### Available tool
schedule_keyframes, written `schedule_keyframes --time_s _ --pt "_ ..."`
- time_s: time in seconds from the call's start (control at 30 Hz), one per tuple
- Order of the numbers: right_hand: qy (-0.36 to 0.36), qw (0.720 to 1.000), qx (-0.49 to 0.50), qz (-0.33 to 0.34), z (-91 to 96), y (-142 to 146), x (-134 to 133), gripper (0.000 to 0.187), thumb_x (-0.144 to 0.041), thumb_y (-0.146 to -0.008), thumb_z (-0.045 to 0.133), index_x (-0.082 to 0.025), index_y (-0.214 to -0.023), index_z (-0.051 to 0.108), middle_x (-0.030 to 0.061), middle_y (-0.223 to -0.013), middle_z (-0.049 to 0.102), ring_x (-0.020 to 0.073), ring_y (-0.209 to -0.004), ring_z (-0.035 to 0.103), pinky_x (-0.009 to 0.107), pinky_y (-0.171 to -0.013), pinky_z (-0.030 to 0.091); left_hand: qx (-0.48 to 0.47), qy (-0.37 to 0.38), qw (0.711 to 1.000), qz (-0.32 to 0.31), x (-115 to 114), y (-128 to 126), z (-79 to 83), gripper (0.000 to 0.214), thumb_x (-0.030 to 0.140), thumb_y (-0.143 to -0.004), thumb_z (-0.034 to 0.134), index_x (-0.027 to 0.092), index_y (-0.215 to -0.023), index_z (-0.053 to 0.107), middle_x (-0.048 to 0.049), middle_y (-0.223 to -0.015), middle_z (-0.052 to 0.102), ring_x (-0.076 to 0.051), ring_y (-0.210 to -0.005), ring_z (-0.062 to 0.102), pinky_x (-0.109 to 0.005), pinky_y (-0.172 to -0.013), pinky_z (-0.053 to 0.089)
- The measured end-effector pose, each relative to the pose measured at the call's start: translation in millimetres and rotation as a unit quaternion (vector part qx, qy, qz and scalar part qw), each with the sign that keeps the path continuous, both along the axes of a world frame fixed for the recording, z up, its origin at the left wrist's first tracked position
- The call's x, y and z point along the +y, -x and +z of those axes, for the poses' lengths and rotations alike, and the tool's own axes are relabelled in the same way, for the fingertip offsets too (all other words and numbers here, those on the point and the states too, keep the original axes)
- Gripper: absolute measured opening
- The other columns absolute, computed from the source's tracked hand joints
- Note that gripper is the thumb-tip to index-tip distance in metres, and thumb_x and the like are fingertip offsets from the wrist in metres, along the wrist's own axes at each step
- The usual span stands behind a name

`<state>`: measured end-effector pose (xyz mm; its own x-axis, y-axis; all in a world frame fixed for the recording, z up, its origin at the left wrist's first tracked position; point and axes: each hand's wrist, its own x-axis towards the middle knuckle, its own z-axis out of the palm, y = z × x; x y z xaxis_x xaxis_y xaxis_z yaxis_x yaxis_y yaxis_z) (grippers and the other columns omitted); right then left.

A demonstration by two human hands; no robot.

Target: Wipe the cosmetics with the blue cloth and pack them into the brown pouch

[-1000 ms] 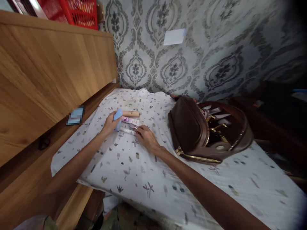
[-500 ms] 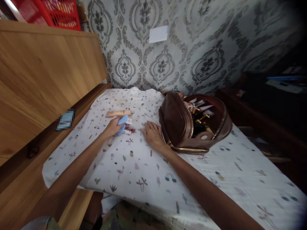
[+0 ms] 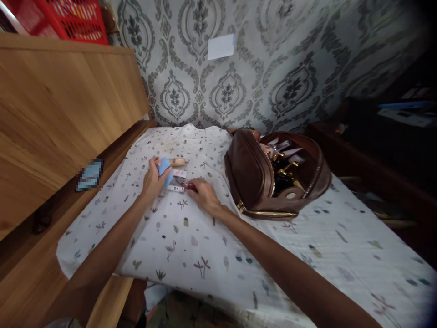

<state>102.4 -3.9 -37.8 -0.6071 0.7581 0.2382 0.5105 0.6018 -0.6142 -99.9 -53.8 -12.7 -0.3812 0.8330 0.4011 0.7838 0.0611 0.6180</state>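
My left hand (image 3: 152, 178) is closed around a small light-blue cloth (image 3: 164, 170), its fingers over the left ends of the tubes. Under and beside the cloth lie a beige tube (image 3: 178, 161), a white tube with red print (image 3: 180, 173) and a slim white tube (image 3: 176, 188). With fingertips pinched, my right hand (image 3: 205, 195) grips a small dark red cosmetic tube (image 3: 191, 187) lying between them. To the right sits a brown makeup bag (image 3: 246, 175), unzipped, with several gold-trimmed cosmetics (image 3: 288, 169) inside.
A white printed cloth (image 3: 184, 269) covers the surface. At left rises a wooden panel (image 3: 68, 91) with a ledge, where a blurred blue packet (image 3: 89, 175) lies. A red basket (image 3: 82, 23) stands above it. Patterned wallpaper (image 3: 227, 91) backs the scene; dark furniture stands at right.
My right hand has moved left from beside the bag to the dark red tube and pinched it. My left hand has shifted slightly left and up with the blue cloth.
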Motion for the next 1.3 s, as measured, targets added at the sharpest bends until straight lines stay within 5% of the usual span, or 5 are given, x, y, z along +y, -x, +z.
schedule_keyframes --time_s 0.17,0.43,0.63,0.97,1.3 --pt "0.065 0.992 0.101 -0.044 -11.2 -20.3 1.5 0.017 -0.026 -0.087 0.059 -0.018 -0.097 0.070 0.0026 -0.079 0.071 0.0175 -0.072 0.065 0.028 -0.069 0.049 0.052 0.035 0.998 0.009 -4.0 -24.9 15.1 0.037 0.051 -0.097 0.041 0.021 -0.118 0.042 -0.0109 -0.100 0.066 -0.029 -0.089 0.067 -0.039 -0.077 0.050" --pt "0.141 0.963 0.217 -0.074 -17.5 -45.5 -5.9 0.018 -0.024 -0.071 0.063 -0.017 -0.087 0.070 0.0020 -0.078 0.071 0.0189 -0.072 0.065 0.030 -0.070 0.051 0.271 -0.001 0.934 -0.234 -9.4 -101.8 -6.5 0.027 0.024 -0.099 0.037 0.024 -0.101 0.065 -0.0093 -0.108 0.060 -0.022 -0.097 0.061 -0.029 -0.071 0.049" --pt "0.213 0.933 0.283 -0.061 -22.9 -45.3 -3.0 0.020 -0.031 -0.068 0.070 -0.017 -0.084 0.069 0.0029 -0.077 0.072 0.0176 -0.069 0.066 0.030 -0.069 0.055 0.301 -0.029 0.926 -0.225 -8.2 -86.0 -18.7 0.033 0.021 -0.101 0.036 0.022 -0.106 0.069 -0.0105 -0.104 0.063 -0.021 -0.097 0.061 -0.029 -0.072 0.050" --pt "0.278 0.898 0.333 -0.071 -24.2 -47.4 -2.6 0.024 -0.034 -0.068 0.072 -0.018 -0.085 0.066 0.0011 -0.071 0.069 0.0137 -0.057 0.061 0.026 -0.053 0.050 0.349 0.132 0.923 -0.097 -5.5 -60.9 -3.7 0.029 0.015 -0.095 0.044 0.022 -0.106 0.069 -0.0106 -0.112 0.061 -0.027 -0.106 0.058 -0.034 -0.067 0.052" --pt "0.233 0.901 0.364 -0.034 -24.4 -47.9 -6.0 0.021 -0.032 -0.070 0.074 -0.020 -0.087 0.070 0.0019 -0.080 0.071 0.0160 -0.073 0.065 0.031 -0.075 0.055 0.279 -0.027 0.943 -0.179 -10.9 -70.1 -8.7 0.028 0.014 -0.095 0.043 0.018 -0.117 0.061 -0.0082 -0.103 0.064 -0.022 -0.097 0.061 -0.030 -0.075 0.050"
